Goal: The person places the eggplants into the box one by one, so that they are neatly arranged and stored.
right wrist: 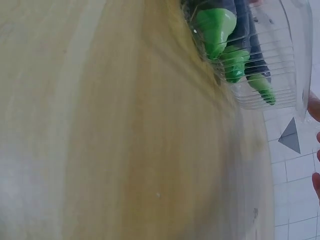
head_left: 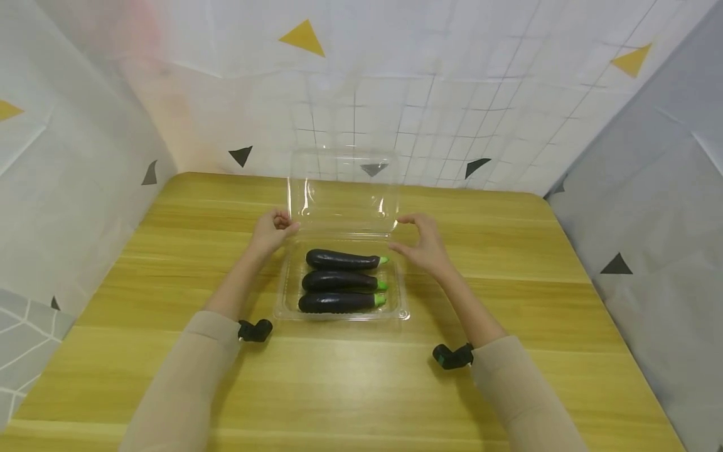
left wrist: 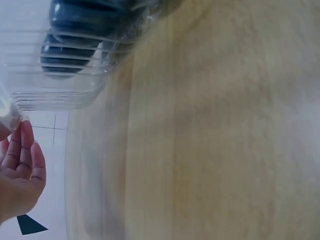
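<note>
A clear plastic clamshell box lies on the table with its transparent lid raised at the back. Inside lie three dark eggplants with green stem ends: a rear one, a middle one and a front one. My left hand pinches the box's left edge near the hinge; its thumb and fingertip meet there in the left wrist view. At the right hinge corner, my right hand holds thumb and forefinger apart, their tips at the plastic edge. Only some right fingers show in the right wrist view.
The wooden table extends around the box on all sides. Behind it hangs a pale sheet with grid lines and triangles. Black wrist cameras, a left one and a right one, sit by the sleeves.
</note>
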A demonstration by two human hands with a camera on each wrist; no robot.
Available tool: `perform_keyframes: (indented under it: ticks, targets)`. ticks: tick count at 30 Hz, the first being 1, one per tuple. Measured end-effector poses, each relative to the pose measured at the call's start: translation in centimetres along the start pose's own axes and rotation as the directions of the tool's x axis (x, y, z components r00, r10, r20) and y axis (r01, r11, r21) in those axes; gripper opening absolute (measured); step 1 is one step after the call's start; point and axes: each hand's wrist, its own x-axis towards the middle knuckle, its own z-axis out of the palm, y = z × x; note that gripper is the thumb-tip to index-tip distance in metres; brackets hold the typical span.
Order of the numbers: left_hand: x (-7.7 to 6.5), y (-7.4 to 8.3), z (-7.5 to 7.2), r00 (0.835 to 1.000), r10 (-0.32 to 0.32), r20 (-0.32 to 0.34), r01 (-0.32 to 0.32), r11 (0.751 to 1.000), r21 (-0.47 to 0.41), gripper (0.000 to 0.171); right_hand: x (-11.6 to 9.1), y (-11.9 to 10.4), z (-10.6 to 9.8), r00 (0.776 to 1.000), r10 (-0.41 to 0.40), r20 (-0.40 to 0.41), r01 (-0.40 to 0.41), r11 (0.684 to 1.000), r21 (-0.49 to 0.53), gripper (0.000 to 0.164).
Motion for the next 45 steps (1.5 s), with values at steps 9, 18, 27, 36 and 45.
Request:
perform_keyframes:
  ticks: [9, 18, 27, 36, 45]
  targets:
    - [-0.3, 0.0, 0.0, 0.992, 0.123, -0.024, -0.121, 0.991, 0.055, 0.024, 1.4, -0.5, -0.6, 0.990, -0.037, -0.135, 0.043, 0.998, 0.044, 0.057]
    - [-0.3, 0.0, 0.1, 0.987, 0.160, -0.030, -0.158, 0.985, 0.066, 0.024, 1.9, -1.2, -0.9, 0.988, -0.034, -0.152, 0.035, 0.999, 0.003, 0.060]
    - [-0.5, 0.0, 0.1, 0.981, 0.192, -0.024, -0.191, 0.981, 0.045, 0.024, 2.6, -1.1, -0.9, 0.991, -0.029, -0.132, 0.017, 0.996, -0.091, 0.033]
    - [-0.5, 0.1, -0.2, 0.985, 0.167, -0.032, -0.165, 0.984, 0.073, 0.031, 2.2, -1.3, -0.8, 0.990, -0.002, -0.138, -0.007, 0.998, -0.068, 0.023]
    - [-0.4, 2.5, -0.8, 0.946, 0.293, -0.138, -0.290, 0.956, 0.048, 0.025, 2.0, -1.2, -0.4, 0.987, -0.005, -0.162, -0.004, 0.998, -0.056, 0.022]
